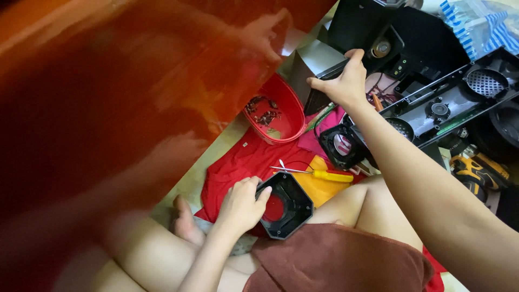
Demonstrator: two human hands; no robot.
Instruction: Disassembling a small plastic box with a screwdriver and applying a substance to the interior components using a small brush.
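My left hand [242, 204] grips the left edge of a black octagonal plastic frame [289, 208] with a round opening, resting by my lap over a red cloth [238, 165]. My right hand [341, 82] reaches far forward and holds the edge of a black speaker cabinet panel [330, 73]. A yellow-handled screwdriver [319, 174] and small metal tweezers lie between the two hands. A loose black speaker ring [340, 146] sits just below my right wrist.
A red bowl [289, 103] holds several screws. A long black speaker panel with round grilles [459, 100] lies at the right, a yellow power drill [478, 173] below it. A blurred orange surface [108, 108] fills the left. My bare legs are crossed below.
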